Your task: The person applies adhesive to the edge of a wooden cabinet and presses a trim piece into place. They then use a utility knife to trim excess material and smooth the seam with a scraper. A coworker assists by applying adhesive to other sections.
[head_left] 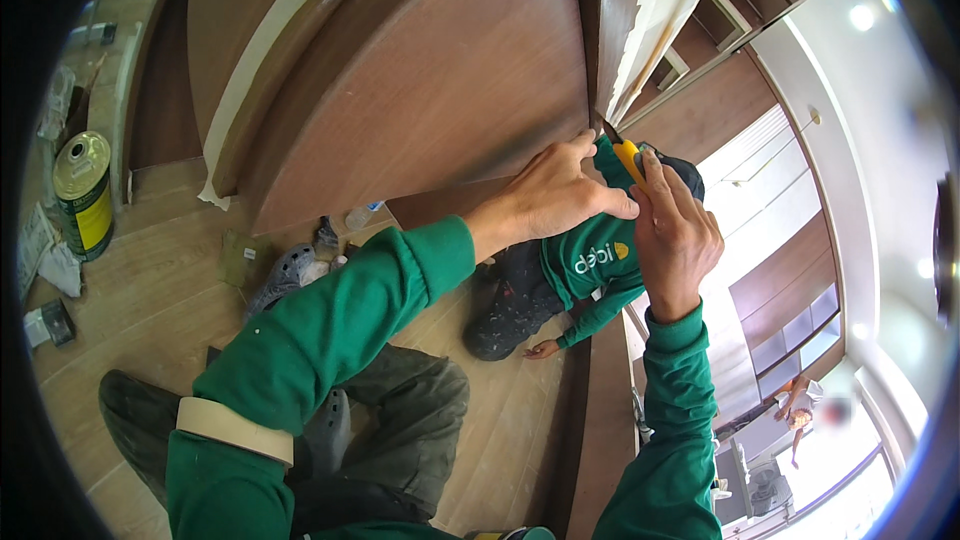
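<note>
A yellow utility knife (pixel 629 160) is gripped in my right hand (pixel 678 235), with its dark blade against the near end of a brown wood-faced panel edge (pixel 612 25). Pale, ragged strips run along that edge. My left hand (pixel 555 192) rests beside the blade, fingertips touching the corner where the edge meets a broad curved brown panel (pixel 440 70). Its thumb is stretched apart, pointing toward my right hand, and I see nothing held in it. Around my left sleeve sits a cream roll of tape (pixel 235 428).
Just beyond my hands a person in a green shirt (pixel 590 250) kneels low. At left on the wood floor (pixel 165 290) stands a yellow-and-black metal can (pixel 84 195). Grey clogs (pixel 282 278) and a clear bottle (pixel 362 215) lie near the panel. Brown cabinets (pixel 720 100) rise at right.
</note>
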